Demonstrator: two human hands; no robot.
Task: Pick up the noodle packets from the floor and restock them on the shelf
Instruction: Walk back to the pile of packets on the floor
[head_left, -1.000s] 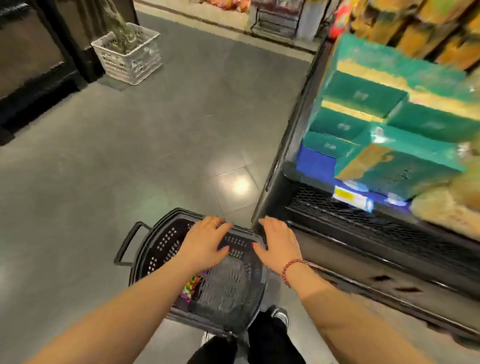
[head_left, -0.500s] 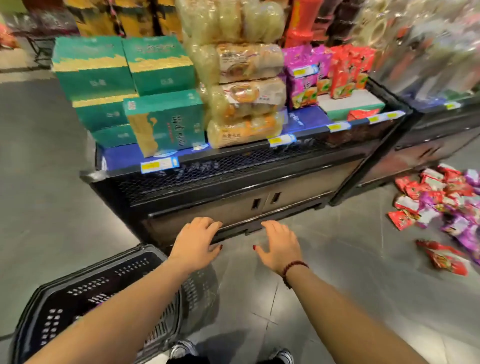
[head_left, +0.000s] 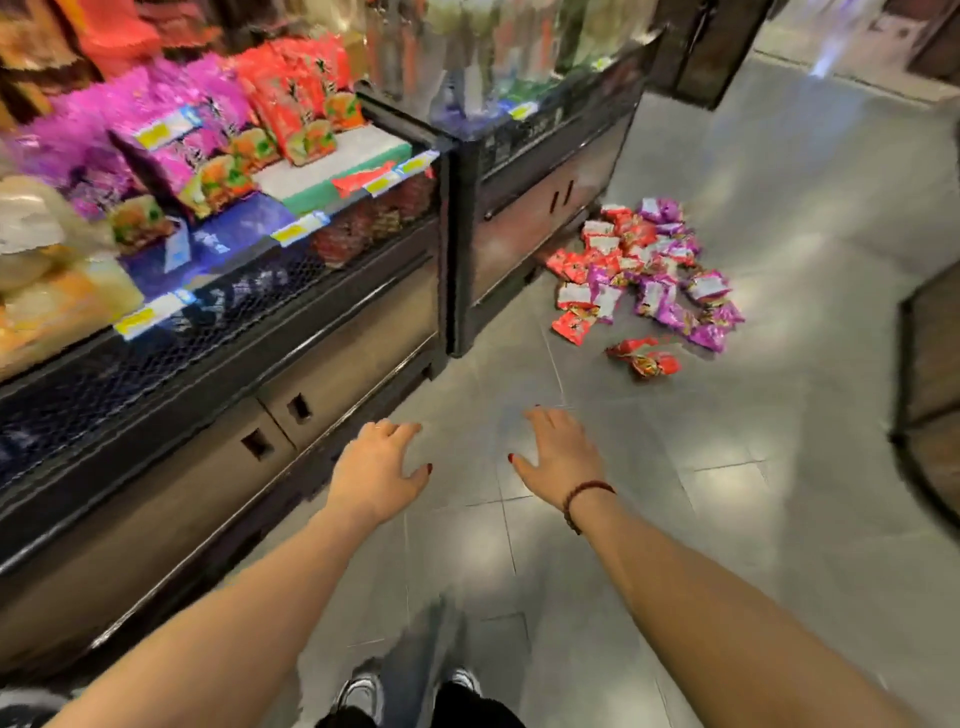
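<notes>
A heap of red and purple noodle packets (head_left: 647, 273) lies on the grey tiled floor ahead and to the right, beside the foot of a black shelf unit. The shelf (head_left: 332, 171) on the left carries matching purple and red packets, with a bare white-and-green patch at its right end. My left hand (head_left: 376, 470) and my right hand (head_left: 558, 452) are stretched out in front of me, palms down, fingers spread, holding nothing. Both are well short of the heap. A beaded bracelet sits on my right wrist.
A second black cabinet (head_left: 524, 171) stands next to the shelf, right behind the heap. A dark framed fixture (head_left: 930, 395) juts in at the right edge. Open grey floor runs between them. My shoes (head_left: 410, 691) show at the bottom.
The view has swung right along the shelf, from the black basket to the packets on the floor. The basket has left the picture. Both hands stay outstretched and empty.
</notes>
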